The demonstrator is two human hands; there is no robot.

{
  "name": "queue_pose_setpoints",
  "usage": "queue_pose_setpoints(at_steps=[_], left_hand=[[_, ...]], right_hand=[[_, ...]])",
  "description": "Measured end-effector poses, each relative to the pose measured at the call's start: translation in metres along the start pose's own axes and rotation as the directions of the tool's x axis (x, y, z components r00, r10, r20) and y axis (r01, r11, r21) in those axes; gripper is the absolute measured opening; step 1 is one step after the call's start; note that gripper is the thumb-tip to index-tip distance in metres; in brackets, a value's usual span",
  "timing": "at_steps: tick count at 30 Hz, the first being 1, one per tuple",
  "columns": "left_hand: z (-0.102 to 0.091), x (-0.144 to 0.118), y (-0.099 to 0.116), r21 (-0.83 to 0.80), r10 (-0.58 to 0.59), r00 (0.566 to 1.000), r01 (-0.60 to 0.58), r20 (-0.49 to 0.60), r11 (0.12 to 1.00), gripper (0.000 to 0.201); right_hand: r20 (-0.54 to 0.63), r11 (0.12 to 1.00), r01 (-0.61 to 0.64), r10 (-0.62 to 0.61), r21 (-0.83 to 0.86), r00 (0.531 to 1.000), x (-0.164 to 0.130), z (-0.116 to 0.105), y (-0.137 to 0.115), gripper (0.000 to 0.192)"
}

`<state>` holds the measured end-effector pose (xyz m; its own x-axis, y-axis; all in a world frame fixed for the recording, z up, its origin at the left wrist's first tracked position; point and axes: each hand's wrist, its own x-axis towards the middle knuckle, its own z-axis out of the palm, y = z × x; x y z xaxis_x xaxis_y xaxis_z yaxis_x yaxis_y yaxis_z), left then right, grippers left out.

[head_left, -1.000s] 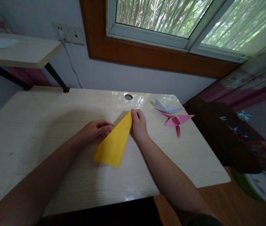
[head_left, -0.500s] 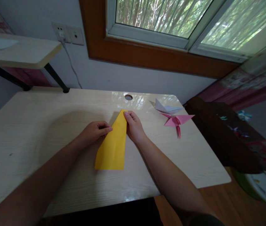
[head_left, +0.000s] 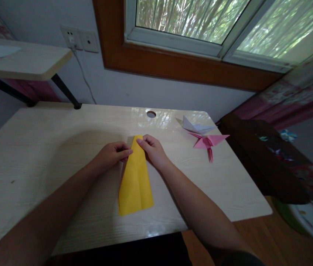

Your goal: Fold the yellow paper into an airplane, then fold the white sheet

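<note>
A folded sheet of yellow paper [head_left: 136,181] is held over the desk, narrow at its far end and wide at the end towards me. My left hand [head_left: 114,154] pinches its left edge between thumb and fingers, partway up. At the narrow top, my right hand [head_left: 153,148] grips the paper, the thumb on its face and the fingers behind. A faint crease runs lengthwise down the sheet. Fingertips behind the paper are hidden.
Folded pink paper [head_left: 208,142] and folded white paper [head_left: 196,127] lie at the desk's [head_left: 62,155] back right. A cable hole [head_left: 151,114] sits near the back edge. On the left stands a raised shelf [head_left: 23,62]. A dark brown cabinet [head_left: 253,155] is beyond the right edge.
The yellow paper has turned, its wide end swinging right and closer to me. My right hand has moved slightly left and nearer; my left hand stays almost in place.
</note>
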<state>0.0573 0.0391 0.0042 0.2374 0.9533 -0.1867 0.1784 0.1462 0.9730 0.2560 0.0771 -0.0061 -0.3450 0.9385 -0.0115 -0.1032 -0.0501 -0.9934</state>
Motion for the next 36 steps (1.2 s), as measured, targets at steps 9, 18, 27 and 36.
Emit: queue_pose_setpoints(at_steps=[9,18,27,36], left_hand=[[-0.002,0.000,0.001,0.071,0.014,0.998,-0.018,0.062,0.997,0.025],[-0.001,-0.003,0.006,0.040,0.009,0.999,-0.007,-0.041,0.999,0.025],[-0.001,0.000,0.002,-0.120,0.024,0.997,-0.033,-0.070,0.992,0.036],[-0.002,-0.001,0.004,-0.161,0.011,0.987,-0.038,-0.163,0.986,0.032]], right_hand=[[-0.025,0.997,-0.011,0.013,0.082,1.000,0.002,-0.002,0.001,0.039],[-0.008,0.999,-0.034,0.034,0.040,0.999,0.004,-0.006,0.003,0.041],[0.173,0.996,-0.052,0.063,-0.070,0.983,-0.003,-0.005,-0.001,0.042],[0.263,0.981,-0.017,0.069,-0.196,0.962,-0.004,-0.004,-0.007,0.035]])
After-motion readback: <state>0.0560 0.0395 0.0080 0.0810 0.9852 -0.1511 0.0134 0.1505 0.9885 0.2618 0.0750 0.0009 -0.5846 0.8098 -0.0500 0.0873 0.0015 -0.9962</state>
